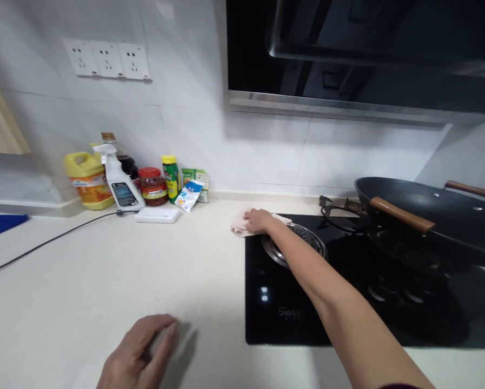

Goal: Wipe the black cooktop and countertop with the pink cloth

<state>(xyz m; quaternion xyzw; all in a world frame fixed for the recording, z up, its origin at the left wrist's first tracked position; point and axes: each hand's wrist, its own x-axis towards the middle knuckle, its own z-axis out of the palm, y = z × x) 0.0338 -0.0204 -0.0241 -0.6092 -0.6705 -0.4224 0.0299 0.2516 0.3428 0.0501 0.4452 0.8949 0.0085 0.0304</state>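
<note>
My right hand (259, 220) reaches far forward and grips a pale pink cloth (241, 225). The cloth is bunched at the back left corner of the black glass gas stove (274, 324), partly on the counter. Just in front of it lies the round metal ring of the left burner (321, 251), partly covered by my forearm. My left hand (139, 354) hovers low at the near side of the white counter (84, 275). Its fingers are loosely curved, the thumb close to the index finger, and nothing is held.
A black wok (412, 197) with wooden handles sits over the right burner. Along the wall stand a yellow jug (90, 186), a white spray bottle (123, 186), a red-lidded jar (153, 189) and a green shaker bottle (171, 175). A cable (55, 237) reaches a white box (158, 216). Overhead hangs the range hood (347, 102).
</note>
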